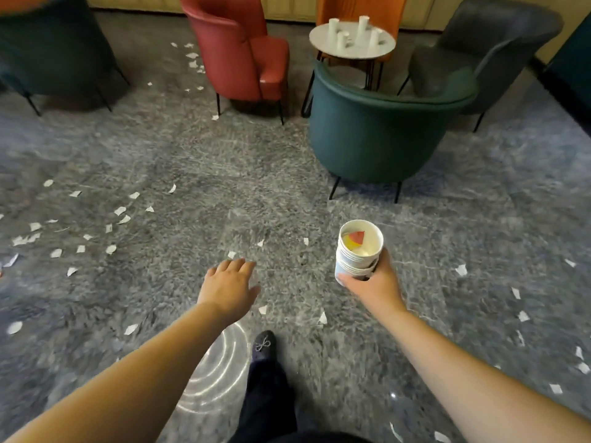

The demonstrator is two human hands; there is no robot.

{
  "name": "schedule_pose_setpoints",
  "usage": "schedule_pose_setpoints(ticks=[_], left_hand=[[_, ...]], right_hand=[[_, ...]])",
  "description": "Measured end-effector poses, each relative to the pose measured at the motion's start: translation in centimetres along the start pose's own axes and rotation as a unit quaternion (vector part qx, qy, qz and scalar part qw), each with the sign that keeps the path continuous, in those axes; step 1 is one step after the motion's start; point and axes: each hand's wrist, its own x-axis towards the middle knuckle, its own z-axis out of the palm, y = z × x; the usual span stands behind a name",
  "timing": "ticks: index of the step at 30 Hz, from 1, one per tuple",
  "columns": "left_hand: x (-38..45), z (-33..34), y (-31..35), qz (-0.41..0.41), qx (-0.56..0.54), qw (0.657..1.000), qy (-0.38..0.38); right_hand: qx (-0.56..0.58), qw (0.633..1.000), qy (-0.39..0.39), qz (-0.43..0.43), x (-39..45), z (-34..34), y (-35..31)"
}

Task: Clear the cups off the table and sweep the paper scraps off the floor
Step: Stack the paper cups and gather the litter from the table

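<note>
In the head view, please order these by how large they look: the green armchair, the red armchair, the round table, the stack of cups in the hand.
1. green armchair, though it stands nearer than the red one
2. red armchair
3. round table
4. stack of cups, held in the right hand, close to the camera

Gripped stacked cups [358,251] w/ right hand [375,282] at lower right; left hand [230,286] spread, empty; scraps [120,211] strewn across carpet [224,174].
</note>
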Motion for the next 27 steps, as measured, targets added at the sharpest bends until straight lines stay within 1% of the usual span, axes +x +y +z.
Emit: schedule_pose_setpoints(ticks=[4, 7, 12, 15, 18, 23, 27], left_hand=[[9.7, -2.7, -4.2, 0.011, 0.012, 1.0, 0.007], [16.0, -5.4, -6.9, 0.024, 0.011, 1.0, -0.003], [26.0, -9.8, -10.4, 0.041, 0.022, 0.999, 0.005], [31.0, -11.4, -11.7, 0.041, 0.01, 0.999, 0.003], [37.6, -12.9, -13.3, 0.036, -0.002, 0.999, 0.001], [49.2, -15.9, -15.5, 0.028, -0.001, 1.0, 0.004], [57.8, -19.1, -17.1, 0.018, -0.001, 1.0, 0.001]], right_hand=[[-0.015, 1.0, 0.018, 0.0, 8.5, 3.9, -2.2], [-0.022, 0.999, 0.029, 0.007, 13.9, 6.4, -4.5], [-0.031, 0.998, 0.059, 0.017, 23.1, 10.6, -8.3], [-0.039, 0.997, 0.056, 0.027, 27.5, 12.4, -9.7], [-0.028, 0.998, 0.047, 0.035, 33.6, 14.7, -10.6], [-0.033, 0.998, 0.043, 0.036, 45.3, 18.1, -12.7], [-0.053, 0.998, 0.017, 0.031, 54.6, 20.2, -15.5]])
